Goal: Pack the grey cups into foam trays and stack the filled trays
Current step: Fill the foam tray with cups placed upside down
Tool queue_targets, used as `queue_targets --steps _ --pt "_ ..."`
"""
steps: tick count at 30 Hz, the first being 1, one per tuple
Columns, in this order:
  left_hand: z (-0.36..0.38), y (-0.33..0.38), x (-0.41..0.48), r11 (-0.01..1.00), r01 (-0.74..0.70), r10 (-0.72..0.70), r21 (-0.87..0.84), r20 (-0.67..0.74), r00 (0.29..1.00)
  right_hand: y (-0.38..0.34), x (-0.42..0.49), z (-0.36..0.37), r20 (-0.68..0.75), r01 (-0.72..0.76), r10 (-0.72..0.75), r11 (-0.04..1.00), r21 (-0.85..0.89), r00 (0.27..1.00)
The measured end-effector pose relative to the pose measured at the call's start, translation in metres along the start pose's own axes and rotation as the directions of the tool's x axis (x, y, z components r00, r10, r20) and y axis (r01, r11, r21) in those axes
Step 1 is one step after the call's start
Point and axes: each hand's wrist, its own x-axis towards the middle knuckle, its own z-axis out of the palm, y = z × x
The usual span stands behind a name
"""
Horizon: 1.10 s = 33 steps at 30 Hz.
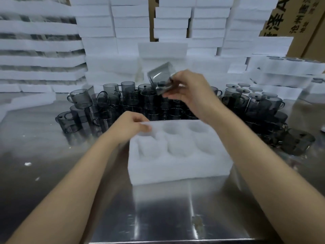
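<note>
A person's left hand (135,125) pinches the far left corner of an empty white foam tray (179,166) on a steel table (52,173), probably to steady it. The right hand (190,92) holds a tilted grey cup (161,75) above the tray, ready to be lowered into a pocket; more cups (133,101) crowd behind.

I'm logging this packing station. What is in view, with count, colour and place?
tray: one, white, empty, on the table in front of the person
held cup: one, grey, tilted, above the loose cups
loose cups: many, grey, behind the tray
foam stacks: many, white, at the back
filled trays: a few, white, right
boxes: count unclear, brown, back right
table: one, steel
left hand: pinches the tray's far left corner
right hand: holds the held cup
</note>
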Motion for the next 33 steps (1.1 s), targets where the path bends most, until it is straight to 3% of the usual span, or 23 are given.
queue_targets --steps 1,4,6,9,14,16,18,21,24,33 --pt "0.002 0.000 0.001 1.000 -0.010 0.010 -0.012 -0.033 0.999 0.012 0.002 0.007 -0.024 -0.039 0.039 0.999 0.012 0.999" --pt "0.005 -0.001 0.004 0.998 -0.058 0.056 -0.016 -0.100 0.993 0.045 0.001 0.011 -0.043 -0.005 -0.007 0.963 -0.269 0.999" --pt "0.007 -0.001 0.005 0.995 -0.099 0.097 -0.022 -0.091 0.991 0.053 -0.004 0.007 0.005 0.032 -0.032 0.934 -0.355 0.999" --pt "0.010 -0.001 0.003 0.984 -0.179 0.176 -0.023 -0.086 0.981 0.053 -0.012 0.002 0.015 0.047 -0.045 0.931 -0.363 0.999" --pt "0.013 -0.006 0.002 0.958 -0.286 0.272 -0.024 -0.245 0.931 0.051 -0.015 0.001 0.012 0.044 -0.044 0.906 -0.420 0.999" --pt "0.016 -0.008 0.006 0.947 -0.296 0.245 -0.126 -0.315 0.917 0.051 -0.016 0.002 0.060 0.077 -0.058 0.914 -0.398 0.997" --pt "0.020 -0.009 0.011 0.922 -0.227 0.110 -0.315 -0.348 0.931 0.051 -0.019 0.006 0.134 0.125 -0.082 0.924 -0.361 0.988" --pt "0.025 -0.008 0.013 0.789 -0.048 -0.079 -0.612 -0.179 0.981 0.051 -0.024 0.010 0.203 0.182 -0.109 0.903 -0.388 0.973" --pt "0.024 -0.008 0.012 0.612 0.010 -0.038 -0.790 -0.016 0.999 0.049 -0.027 0.014 0.242 0.245 -0.139 0.834 -0.495 0.960" --pt "0.023 -0.008 0.009 0.556 0.001 0.049 -0.831 0.034 0.998 0.048 -0.030 0.020 0.351 0.404 -0.212 0.606 -0.685 0.912"
